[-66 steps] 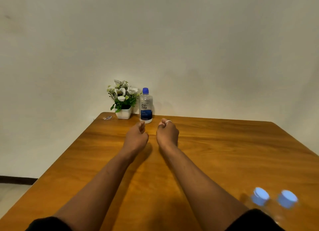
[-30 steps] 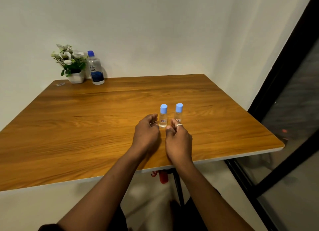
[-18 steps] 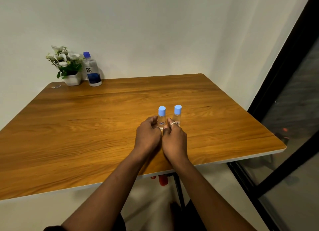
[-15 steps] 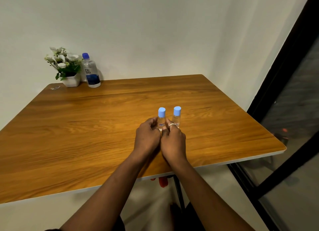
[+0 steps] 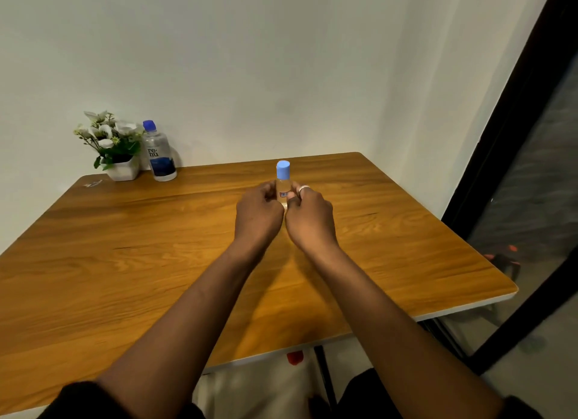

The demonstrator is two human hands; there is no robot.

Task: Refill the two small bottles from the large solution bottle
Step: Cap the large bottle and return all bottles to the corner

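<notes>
Table: both hands now clasp one small bottle.

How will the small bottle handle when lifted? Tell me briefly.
Probably light: the bottle is small, pinched between the left hand and right hand. Likely stiff; its clear wall looks smooth, so maybe slippery. Tall and narrow, it could tip if nudged.

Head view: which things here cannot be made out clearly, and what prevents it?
- small bottle: lower body covered by the left hand and right hand holding it; label too small to read.
- Second small bottle: not in sight; possibly behind the hands, cannot tell.
- large solution bottle: liquid level unclear, far and small.
- Clear scrap at the table far left corner: too small to identify.
</notes>
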